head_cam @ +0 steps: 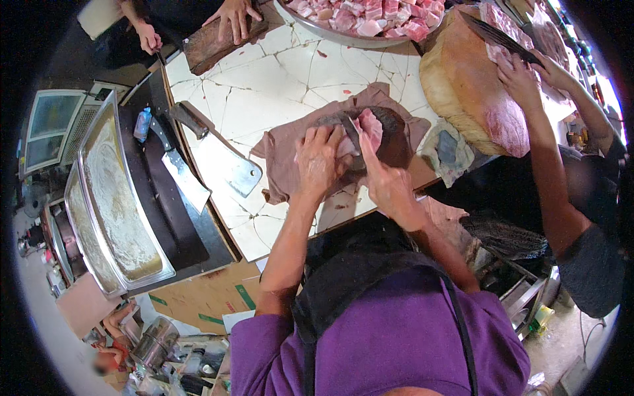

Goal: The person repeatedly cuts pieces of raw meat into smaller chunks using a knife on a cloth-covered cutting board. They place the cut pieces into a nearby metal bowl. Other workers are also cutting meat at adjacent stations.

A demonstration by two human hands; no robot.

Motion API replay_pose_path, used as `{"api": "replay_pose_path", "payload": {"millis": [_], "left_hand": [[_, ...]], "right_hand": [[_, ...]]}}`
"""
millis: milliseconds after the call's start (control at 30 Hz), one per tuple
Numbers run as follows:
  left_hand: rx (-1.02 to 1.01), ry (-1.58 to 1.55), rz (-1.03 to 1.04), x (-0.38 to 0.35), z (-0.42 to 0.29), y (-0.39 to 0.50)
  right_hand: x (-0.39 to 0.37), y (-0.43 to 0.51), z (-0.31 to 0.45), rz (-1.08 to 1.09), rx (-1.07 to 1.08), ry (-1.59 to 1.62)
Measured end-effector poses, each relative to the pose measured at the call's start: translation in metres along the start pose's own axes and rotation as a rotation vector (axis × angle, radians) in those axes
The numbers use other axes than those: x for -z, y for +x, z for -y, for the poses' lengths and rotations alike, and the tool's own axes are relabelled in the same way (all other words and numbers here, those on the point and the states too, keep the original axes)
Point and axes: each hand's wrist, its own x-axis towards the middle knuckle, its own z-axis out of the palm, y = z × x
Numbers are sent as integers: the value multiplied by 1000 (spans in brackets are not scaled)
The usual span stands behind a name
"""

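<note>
My left hand (318,154) holds down a piece of raw meat (346,147) with its fingers curled over it. My right hand (394,190) grips a knife, its index finger stretched along the dark blade (350,131). The blade stands in the meat, and a pink slice (370,129) leans away on its right side. Under the meat is a dark cutting board (394,129), resting on a rumpled brown cloth (282,148). The knife's handle is hidden inside my right hand.
A cleaver (223,158) lies left on the cracked tile tabletop (292,74); another knife (185,178) lies beyond its edge, near metal trays (116,193). A co-worker's hand rests on a wooden block (223,42). Another person cuts at a round chopping block (465,74). A bowl (356,42) holds diced meat.
</note>
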Motion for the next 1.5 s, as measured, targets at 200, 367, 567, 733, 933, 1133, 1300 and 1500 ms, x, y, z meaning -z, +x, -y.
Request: {"api": "replay_pose_path", "payload": {"millis": [200, 367, 567, 733, 933, 1133, 1300, 1500], "left_hand": [[92, 68, 92, 4, -3, 4], [57, -26, -77, -3, -8, 0], [27, 21, -91, -10, -1, 1], [57, -10, -181, -11, -7, 1], [4, 3, -88, -8, -2, -1], [112, 15, -83, -12, 0, 0], [-9, 13, -91, -10, 0, -5], [5, 122, 103, 0, 8, -4]], "right_hand": [[3, 33, 6, -178, 56, 70], [14, 1, 15, -155, 64, 166], [4, 54, 11, -355, 190, -82], [13, 14, 18, 3, -44, 158], [-3, 53, 6, -45, -17, -5], [-2, 30, 10, -104, 71, 17], [6, 16, 14, 29, -46, 4], [-10, 39, 2, -244, 55, -8]]}}
